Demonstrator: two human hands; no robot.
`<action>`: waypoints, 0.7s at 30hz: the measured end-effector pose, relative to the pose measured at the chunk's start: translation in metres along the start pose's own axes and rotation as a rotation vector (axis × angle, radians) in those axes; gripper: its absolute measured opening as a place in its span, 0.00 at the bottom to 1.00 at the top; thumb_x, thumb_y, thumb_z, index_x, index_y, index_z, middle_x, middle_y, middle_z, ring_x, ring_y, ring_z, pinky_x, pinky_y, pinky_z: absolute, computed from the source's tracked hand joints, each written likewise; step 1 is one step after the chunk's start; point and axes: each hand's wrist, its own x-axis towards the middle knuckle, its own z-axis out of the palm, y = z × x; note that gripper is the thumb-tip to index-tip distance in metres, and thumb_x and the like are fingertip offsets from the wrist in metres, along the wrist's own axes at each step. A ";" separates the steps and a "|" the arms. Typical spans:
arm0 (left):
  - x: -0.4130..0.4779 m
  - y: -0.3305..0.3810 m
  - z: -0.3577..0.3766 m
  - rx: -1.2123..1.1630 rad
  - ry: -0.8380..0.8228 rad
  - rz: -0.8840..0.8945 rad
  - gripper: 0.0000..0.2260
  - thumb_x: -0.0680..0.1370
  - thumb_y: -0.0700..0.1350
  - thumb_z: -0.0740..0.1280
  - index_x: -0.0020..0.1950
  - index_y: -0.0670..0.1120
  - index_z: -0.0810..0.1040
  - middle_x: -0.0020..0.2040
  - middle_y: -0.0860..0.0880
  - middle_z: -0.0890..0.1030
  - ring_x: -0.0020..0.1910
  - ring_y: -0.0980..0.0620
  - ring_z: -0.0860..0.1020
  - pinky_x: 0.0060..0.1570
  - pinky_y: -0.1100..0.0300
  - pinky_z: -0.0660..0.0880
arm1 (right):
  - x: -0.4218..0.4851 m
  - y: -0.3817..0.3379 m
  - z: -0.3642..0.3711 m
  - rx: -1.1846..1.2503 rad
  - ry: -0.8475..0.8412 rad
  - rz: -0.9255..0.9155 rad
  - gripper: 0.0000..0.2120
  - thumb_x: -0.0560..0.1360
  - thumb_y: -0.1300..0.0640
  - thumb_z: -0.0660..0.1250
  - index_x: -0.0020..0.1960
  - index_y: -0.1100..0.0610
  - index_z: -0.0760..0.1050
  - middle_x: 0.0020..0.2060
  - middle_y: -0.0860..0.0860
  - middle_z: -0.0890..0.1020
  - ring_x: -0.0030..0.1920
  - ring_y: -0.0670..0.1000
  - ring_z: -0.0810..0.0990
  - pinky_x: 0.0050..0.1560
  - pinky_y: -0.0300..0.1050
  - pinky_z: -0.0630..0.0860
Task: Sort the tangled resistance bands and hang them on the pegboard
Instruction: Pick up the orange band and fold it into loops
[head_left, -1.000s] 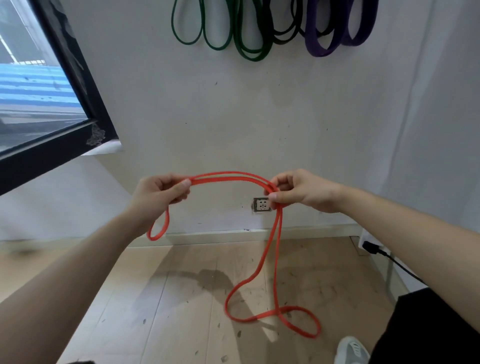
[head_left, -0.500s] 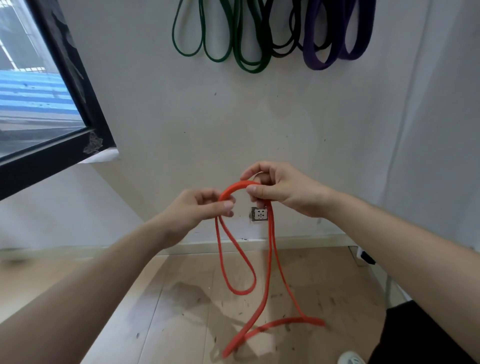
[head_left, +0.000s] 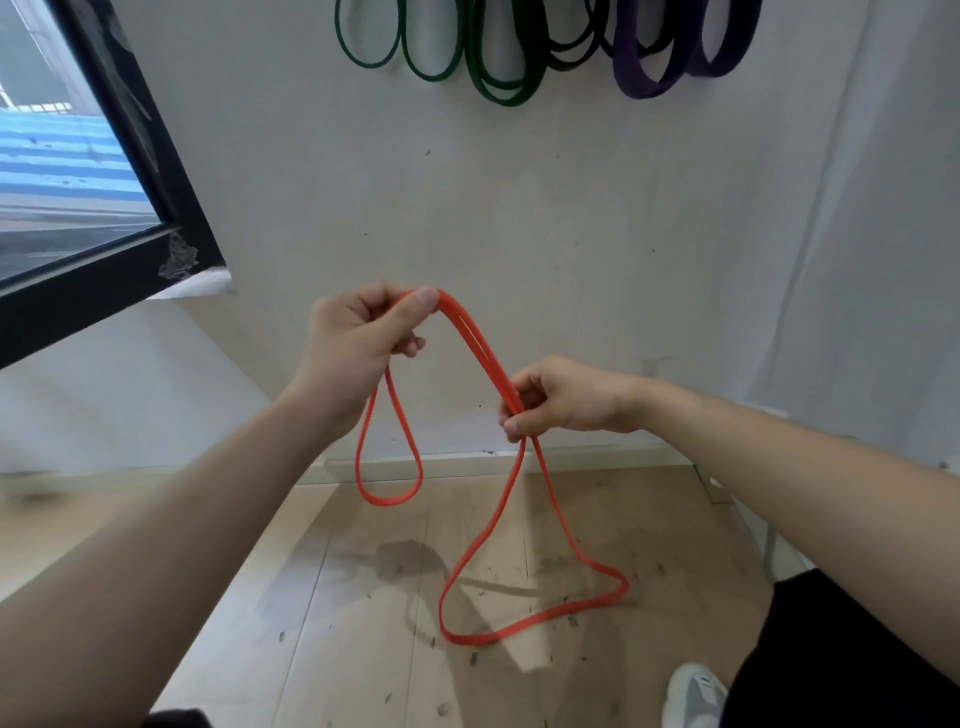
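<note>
My left hand (head_left: 358, 343) and right hand (head_left: 563, 397) both pinch the orange band (head_left: 480, 348); its loops dangle toward the floor (head_left: 337, 597). Green bands (head_left: 498, 78) and purple bands (head_left: 670, 67) hang above, tops cut off.

Black window frame (head_left: 130, 171) is sitting upper left, running diagonal. White wall (head_left: 519, 218) is filling everything right of the frame, scuffed. Wood floor (head_left: 337, 597) is lying below and right of the frame, showing dark flecks. Grey-white shoe (head_left: 693, 696) is poking in far down-right from the frame, at the bottom edge.
</note>
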 end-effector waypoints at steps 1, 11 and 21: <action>0.001 0.000 -0.004 -0.004 0.036 0.007 0.06 0.78 0.44 0.70 0.48 0.41 0.83 0.33 0.53 0.80 0.29 0.56 0.75 0.48 0.52 0.79 | 0.002 0.004 0.000 0.001 0.001 0.015 0.03 0.76 0.65 0.71 0.49 0.63 0.80 0.42 0.56 0.84 0.45 0.52 0.85 0.49 0.45 0.81; 0.009 -0.017 -0.041 -0.028 0.204 -0.028 0.08 0.80 0.48 0.69 0.47 0.45 0.83 0.32 0.51 0.75 0.31 0.55 0.74 0.47 0.57 0.79 | -0.004 -0.002 -0.034 0.154 0.203 0.000 0.05 0.78 0.65 0.68 0.54 0.60 0.76 0.44 0.58 0.86 0.48 0.56 0.85 0.57 0.61 0.79; 0.004 -0.068 -0.046 0.263 -0.120 -0.214 0.03 0.76 0.43 0.73 0.50 0.47 0.84 0.43 0.50 0.87 0.46 0.55 0.85 0.52 0.65 0.76 | -0.016 -0.053 -0.059 0.213 0.575 -0.348 0.07 0.78 0.63 0.69 0.53 0.53 0.81 0.42 0.52 0.86 0.43 0.51 0.84 0.47 0.46 0.82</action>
